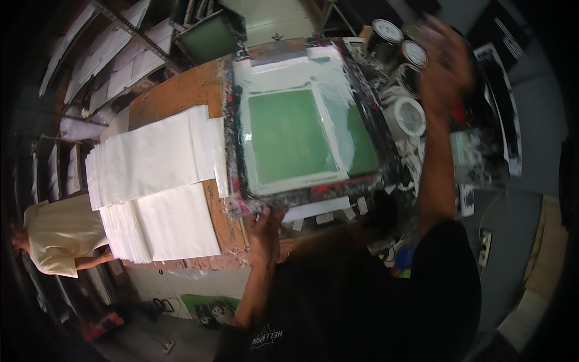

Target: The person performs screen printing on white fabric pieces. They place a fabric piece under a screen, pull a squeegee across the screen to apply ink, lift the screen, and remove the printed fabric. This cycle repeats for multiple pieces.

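Note:
A screen-printing frame point(356, 142) with green mesh lies in front of me, its border smeared with dried ink. White ink point(329, 117) coats the mesh around a green rectangle and pools thickly at the far end. My left hand point(264, 232) is closed on the frame's near left corner, fingers curled at its edge. Raised at the far right, my right hand point(446, 66) is smeared by motion above several ink cans point(414, 53); whether it holds anything does not show. To the left of the frame, overlapping stacks of flat white sheets or bags point(154, 157) cover part of the wooden table point(175, 87).
A white tub point(409, 116) stands right of the frame, near crumpled rags point(410, 160). At the left, a person in a pale shirt point(63, 232) reaches toward the table. Racks of white sheets point(105, 57) and another green screen point(208, 37) stand beyond.

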{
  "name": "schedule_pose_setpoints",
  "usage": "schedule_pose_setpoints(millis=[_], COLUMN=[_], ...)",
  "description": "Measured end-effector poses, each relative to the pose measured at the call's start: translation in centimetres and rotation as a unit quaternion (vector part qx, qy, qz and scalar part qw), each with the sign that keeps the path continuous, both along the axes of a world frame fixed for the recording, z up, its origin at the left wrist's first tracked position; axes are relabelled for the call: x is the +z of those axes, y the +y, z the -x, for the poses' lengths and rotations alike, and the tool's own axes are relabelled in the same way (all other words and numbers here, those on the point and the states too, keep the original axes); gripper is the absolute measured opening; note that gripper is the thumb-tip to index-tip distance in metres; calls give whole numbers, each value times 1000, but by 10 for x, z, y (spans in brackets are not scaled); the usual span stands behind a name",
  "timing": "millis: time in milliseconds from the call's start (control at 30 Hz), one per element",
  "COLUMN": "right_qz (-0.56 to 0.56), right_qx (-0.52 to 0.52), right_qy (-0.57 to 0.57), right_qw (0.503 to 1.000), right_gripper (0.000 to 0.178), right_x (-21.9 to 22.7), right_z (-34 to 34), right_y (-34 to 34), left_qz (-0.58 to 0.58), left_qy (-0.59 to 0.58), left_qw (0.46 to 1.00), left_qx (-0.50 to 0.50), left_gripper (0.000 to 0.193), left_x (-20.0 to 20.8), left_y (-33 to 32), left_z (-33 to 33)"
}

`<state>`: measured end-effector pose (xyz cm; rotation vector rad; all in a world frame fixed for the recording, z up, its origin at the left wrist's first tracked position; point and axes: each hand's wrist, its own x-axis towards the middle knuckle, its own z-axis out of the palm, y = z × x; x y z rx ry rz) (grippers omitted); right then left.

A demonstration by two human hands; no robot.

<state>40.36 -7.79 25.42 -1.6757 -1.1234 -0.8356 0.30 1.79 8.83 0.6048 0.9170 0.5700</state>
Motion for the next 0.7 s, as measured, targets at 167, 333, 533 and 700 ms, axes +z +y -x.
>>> schedule_pose_setpoints(millis=[167, 333, 533, 700], right_qz=[-61, 319, 354, 130], right_qx=[-282, -193, -258, -241], right_qy=[165, 557, 505, 466], right_qw=[943, 742, 744, 842], right_gripper=[27, 45, 40, 16], right_x=[-63, -228, -277, -214], right_z=[154, 225, 234, 232], right_y=[-153, -121, -80, -103], left_qz=[-91, -179, -231, -247], left_qy=[-104, -122, -126, -176], left_qw=[987, 967, 954, 942], left_qx=[-81, -134, -140, -143], left_gripper=[19, 30, 43, 43], left_x=[31, 73, 100, 92], left_y=[36, 66, 80, 97], left_z=[-6, -27, -55, -68])
